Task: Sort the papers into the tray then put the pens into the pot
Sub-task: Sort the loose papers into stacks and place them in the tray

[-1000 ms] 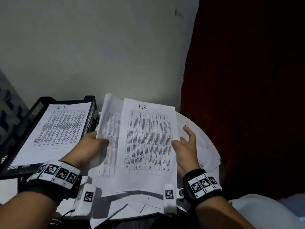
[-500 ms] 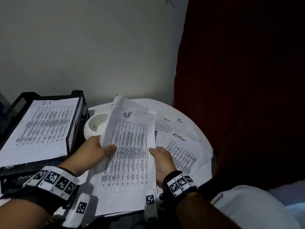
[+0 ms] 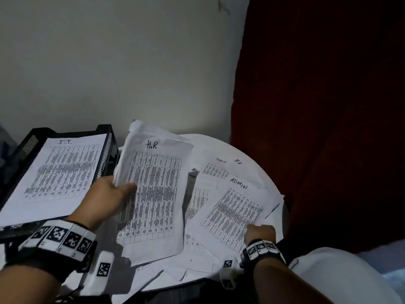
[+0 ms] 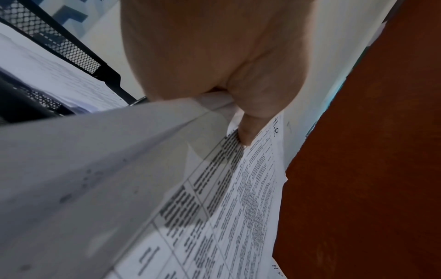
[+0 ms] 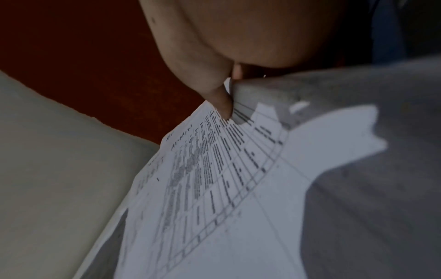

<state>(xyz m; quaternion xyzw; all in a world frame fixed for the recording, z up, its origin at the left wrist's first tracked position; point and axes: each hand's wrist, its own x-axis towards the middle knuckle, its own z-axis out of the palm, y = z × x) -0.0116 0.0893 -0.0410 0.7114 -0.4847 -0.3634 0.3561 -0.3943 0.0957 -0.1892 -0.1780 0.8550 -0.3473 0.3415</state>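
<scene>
My left hand pinches the left edge of a small stack of printed sheets headed "H.R.", lifted above the round white table; its thumb lies on the top sheet. My right hand pinches the near corner of a sheet headed "ADMIN", thumb on top. A black mesh tray at the left holds a sheet headed "I.T.". More printed sheets lie under the ADMIN sheet. No pens or pot show.
A pale wall rises behind the table. A dark red curtain hangs close along the right side. Loose paper corners stick out over the table's near edge. My white-clad knee is at the lower right.
My right hand let go of the H.R. stack and moved right to take the ADMIN sheet's corner. The left hand keeps the stack, which now hides the white pot seen before.
</scene>
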